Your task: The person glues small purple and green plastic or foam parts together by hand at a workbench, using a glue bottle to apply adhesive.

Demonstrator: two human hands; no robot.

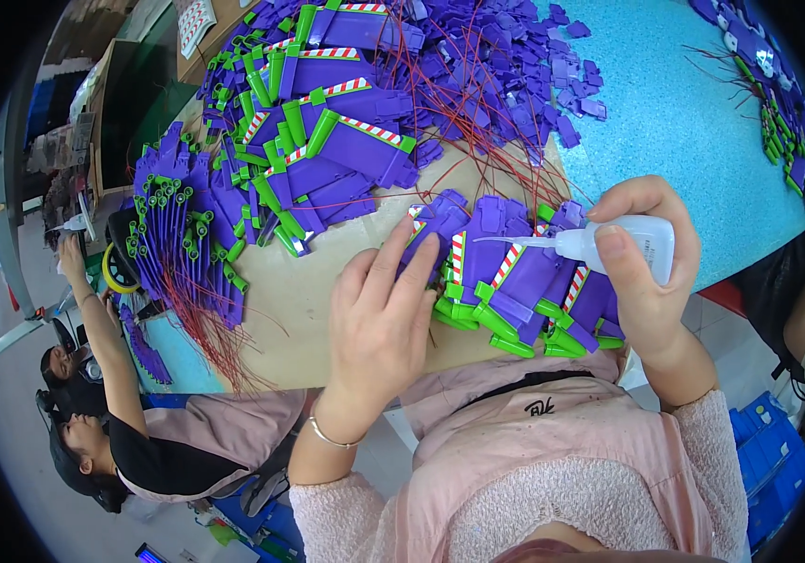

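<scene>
Light-blue worktable (651, 103), pale grey floor (13, 413) beside it, blue containers (766, 452) at lower right, grey post (15, 131) at left

And brightly lit is the blue tabletop (646, 94), straight edges bent at left, corners swallowed by black

pink apron (552, 450) | dark marking (540, 407) | nubby pale-pink sleeves (341, 507) | thin silver bracelet (332, 440)
</scene>
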